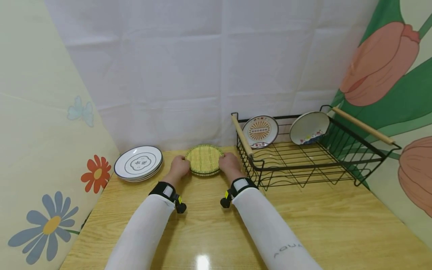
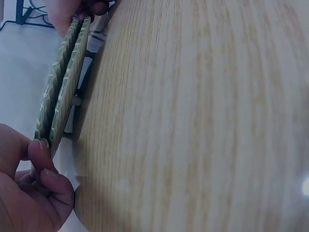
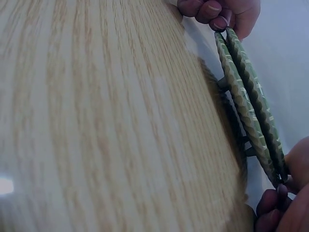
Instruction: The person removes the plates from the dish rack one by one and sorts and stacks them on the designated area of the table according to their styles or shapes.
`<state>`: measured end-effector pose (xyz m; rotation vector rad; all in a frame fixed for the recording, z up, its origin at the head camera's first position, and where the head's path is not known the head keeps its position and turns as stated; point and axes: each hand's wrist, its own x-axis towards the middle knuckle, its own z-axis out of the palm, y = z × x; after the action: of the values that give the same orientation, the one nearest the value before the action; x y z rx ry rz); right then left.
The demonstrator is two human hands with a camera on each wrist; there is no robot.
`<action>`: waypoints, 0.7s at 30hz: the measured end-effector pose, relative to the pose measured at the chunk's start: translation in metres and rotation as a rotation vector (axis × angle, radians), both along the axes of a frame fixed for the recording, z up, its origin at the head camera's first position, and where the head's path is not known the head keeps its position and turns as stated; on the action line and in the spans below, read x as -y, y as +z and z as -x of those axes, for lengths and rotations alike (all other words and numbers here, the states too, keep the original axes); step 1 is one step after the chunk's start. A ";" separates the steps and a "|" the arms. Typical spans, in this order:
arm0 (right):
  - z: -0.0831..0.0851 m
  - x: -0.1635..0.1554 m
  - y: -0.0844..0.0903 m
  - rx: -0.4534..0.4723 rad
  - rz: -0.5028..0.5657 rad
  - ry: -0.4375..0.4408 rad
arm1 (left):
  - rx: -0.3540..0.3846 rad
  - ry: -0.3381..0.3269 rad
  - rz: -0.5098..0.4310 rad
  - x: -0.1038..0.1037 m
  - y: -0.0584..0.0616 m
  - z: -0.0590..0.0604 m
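Note:
Two round woven bamboo mats (image 1: 204,160) with green-bound rims lie one on top of the other near the back of the table. My left hand (image 1: 180,166) pinches their left edge between thumb and curled fingers. On the opposite side my right hand (image 1: 230,162) pinches the right edge. The left wrist view shows the mats (image 2: 63,79) edge-on, a narrow gap between them and small dark pegs under the lower one. From the right wrist, the same stacked rims (image 3: 251,101) appear with both hands at their ends.
A stack of white plates (image 1: 139,163) with dark rims stands at the left, close to the wall. To the right is a black wire dish rack (image 1: 303,163) with wooden handles, holding a patterned plate (image 1: 261,131) and a tilted pale dish (image 1: 309,128). White cloth (image 1: 168,75) hangs behind.

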<state>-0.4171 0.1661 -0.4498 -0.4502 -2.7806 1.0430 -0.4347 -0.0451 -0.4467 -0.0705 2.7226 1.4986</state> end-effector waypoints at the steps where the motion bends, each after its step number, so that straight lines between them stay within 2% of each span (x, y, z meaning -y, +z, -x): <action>1: 0.000 0.000 0.000 0.001 0.005 0.002 | 0.000 -0.001 -0.002 0.000 0.000 -0.001; 7: -0.004 0.000 -0.001 -0.024 0.052 0.000 | 0.020 -0.008 -0.019 0.003 0.003 -0.004; 10: -0.007 0.001 -0.002 -0.046 0.116 -0.004 | 0.029 -0.003 -0.009 0.006 0.005 -0.006; 15: -0.021 0.008 0.003 -0.110 0.201 0.012 | 0.035 0.000 -0.057 0.017 0.007 -0.011; 18: -0.036 0.014 0.012 -0.171 0.202 0.075 | 0.025 -0.003 -0.103 0.023 0.009 -0.016; 21: -0.055 0.022 0.028 -0.235 0.213 0.184 | 0.020 -0.002 -0.161 0.027 0.017 -0.024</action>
<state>-0.3617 0.1442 -0.4214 -0.0852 -2.5510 1.3450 -0.4111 -0.0726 -0.4295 -0.0780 2.5752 1.7003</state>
